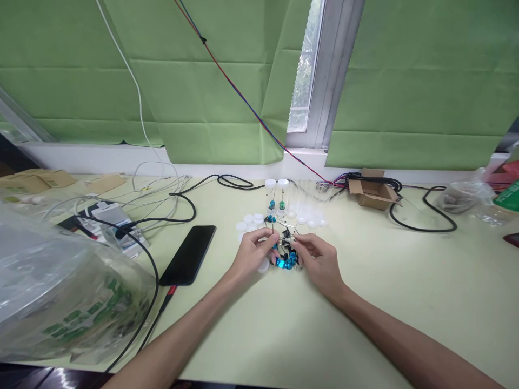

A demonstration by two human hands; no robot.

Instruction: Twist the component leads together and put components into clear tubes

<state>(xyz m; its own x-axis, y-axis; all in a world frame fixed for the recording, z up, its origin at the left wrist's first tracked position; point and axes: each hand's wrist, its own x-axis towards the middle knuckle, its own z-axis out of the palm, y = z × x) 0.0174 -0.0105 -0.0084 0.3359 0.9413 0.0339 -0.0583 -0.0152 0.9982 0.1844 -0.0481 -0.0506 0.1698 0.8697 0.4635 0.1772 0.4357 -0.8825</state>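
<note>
My left hand point(261, 247) has thumb and fingertips closed on a small part with a thin, dark stem pointing upward. Opposite it, my right hand point(318, 258) is pinched at the edge of the same pile; what sits in its fingertips is too small to make out. Between and under the hands lies a pile of small blue and black parts point(287, 262) with thin metal stems. A few more blue parts point(270, 219) lie just beyond the left fingers. Behind them stand two clear tubes with white caps point(283, 185), one holding a green part, the other a blue one.
Loose white caps point(242, 226) lie left of the tubes, and clear tubes point(302, 202) stand to their right. A black phone point(188, 255), a power strip point(117, 221) and a large plastic bag point(73, 286) occupy the left. An open cardboard box point(373, 193) and black cables are at the back right.
</note>
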